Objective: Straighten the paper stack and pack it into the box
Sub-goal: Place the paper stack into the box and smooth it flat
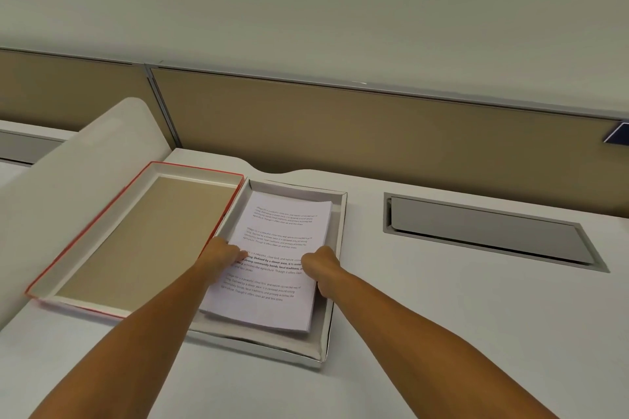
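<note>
A stack of white printed paper lies inside the shallow white box on the desk, slightly skewed, with lower sheets showing at its near edge. My left hand rests on the stack's left edge, fingers curled over the top sheet. My right hand rests on the stack's right edge, fingers bent down onto the paper. Whether either hand grips the sheets or only presses on them is unclear. The box lid, red-edged with a brown inside, lies face up just left of the box, touching it.
The white desk has a grey cable-hatch flap set into it at the right. A tan partition runs along the back. A curved white panel rises at the left beside the lid.
</note>
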The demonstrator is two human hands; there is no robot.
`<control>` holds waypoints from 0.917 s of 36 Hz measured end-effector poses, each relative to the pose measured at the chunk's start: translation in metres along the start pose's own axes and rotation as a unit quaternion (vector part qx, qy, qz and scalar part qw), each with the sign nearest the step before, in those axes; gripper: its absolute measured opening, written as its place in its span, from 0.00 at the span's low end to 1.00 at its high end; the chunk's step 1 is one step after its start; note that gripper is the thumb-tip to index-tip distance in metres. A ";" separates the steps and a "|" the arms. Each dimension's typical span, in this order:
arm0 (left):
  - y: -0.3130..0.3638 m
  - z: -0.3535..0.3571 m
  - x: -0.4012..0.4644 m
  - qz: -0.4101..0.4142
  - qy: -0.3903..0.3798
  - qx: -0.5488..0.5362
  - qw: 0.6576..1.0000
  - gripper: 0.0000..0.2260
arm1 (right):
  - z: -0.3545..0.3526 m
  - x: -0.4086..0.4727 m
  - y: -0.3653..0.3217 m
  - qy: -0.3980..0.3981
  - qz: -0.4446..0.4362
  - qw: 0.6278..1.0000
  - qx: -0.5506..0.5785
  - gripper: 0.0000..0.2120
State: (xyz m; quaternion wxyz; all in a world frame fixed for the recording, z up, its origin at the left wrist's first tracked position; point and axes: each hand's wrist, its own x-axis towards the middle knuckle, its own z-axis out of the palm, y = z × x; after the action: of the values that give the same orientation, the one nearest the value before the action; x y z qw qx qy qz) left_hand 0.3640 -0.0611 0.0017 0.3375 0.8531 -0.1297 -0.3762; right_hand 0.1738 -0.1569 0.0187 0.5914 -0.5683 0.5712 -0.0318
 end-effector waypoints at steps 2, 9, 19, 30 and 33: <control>-0.001 -0.001 -0.001 0.017 -0.005 0.001 1.000 0.17 | 0.001 -0.003 -0.003 -0.014 0.005 1.000 0.014 0.18; -0.004 -0.003 -0.001 0.056 0.026 0.053 0.997 0.20 | 0.004 -0.014 -0.010 -0.023 0.027 0.998 0.045 0.32; -0.001 -0.009 -0.010 0.087 0.075 0.158 0.981 0.18 | -0.001 -0.022 -0.018 -0.042 0.031 0.999 0.003 0.43; -0.012 -0.017 -0.003 0.085 0.060 0.175 0.979 0.08 | -0.003 -0.022 -0.014 -0.042 0.024 0.999 0.019 0.45; -0.013 -0.019 -0.002 0.083 0.047 0.173 0.980 0.10 | -0.003 -0.018 -0.012 -0.037 0.022 0.999 0.031 0.45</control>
State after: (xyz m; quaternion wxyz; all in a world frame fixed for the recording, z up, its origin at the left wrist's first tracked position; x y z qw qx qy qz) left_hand 0.3759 -0.0417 0.0030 0.2207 0.9015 -0.2471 -0.2784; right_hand 0.1727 -0.1511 0.0395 0.6298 -0.5381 0.5600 -0.0156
